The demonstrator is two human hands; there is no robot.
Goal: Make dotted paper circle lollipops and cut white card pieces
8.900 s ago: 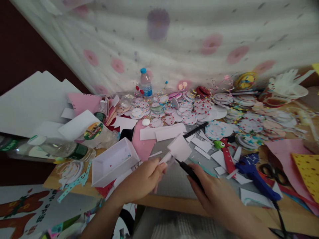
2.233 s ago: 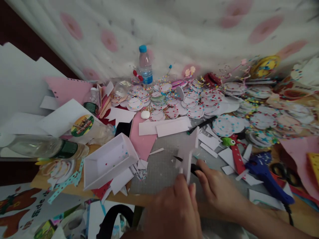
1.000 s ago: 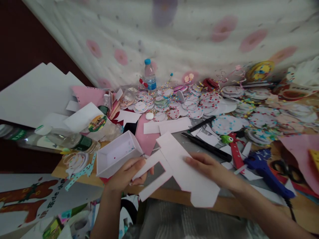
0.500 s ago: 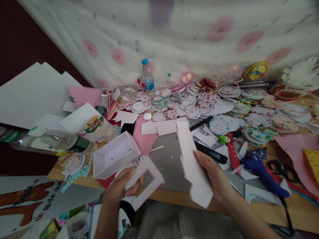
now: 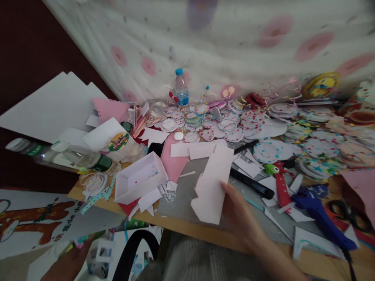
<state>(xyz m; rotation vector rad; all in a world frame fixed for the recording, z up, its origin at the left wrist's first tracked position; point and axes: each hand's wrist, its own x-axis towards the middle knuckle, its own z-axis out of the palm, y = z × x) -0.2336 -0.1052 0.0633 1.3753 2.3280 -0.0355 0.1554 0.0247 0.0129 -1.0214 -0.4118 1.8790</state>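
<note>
- The right hand [image 5: 237, 207] holds a flat white card [image 5: 213, 179] with a bumpy edge, over the gray mat [image 5: 182, 201].
- The left hand [image 5: 83, 246] is low, near a white square frame [image 5: 104, 258]; I can't tell if it's gripping.

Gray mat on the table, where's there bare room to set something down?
The widest bare patch of gray mat lies between the paper scraps by the white box and the white card in the right hand. Round discs crowd the back; a black tool, blue glue gun and cut pieces crowd the right.
</note>
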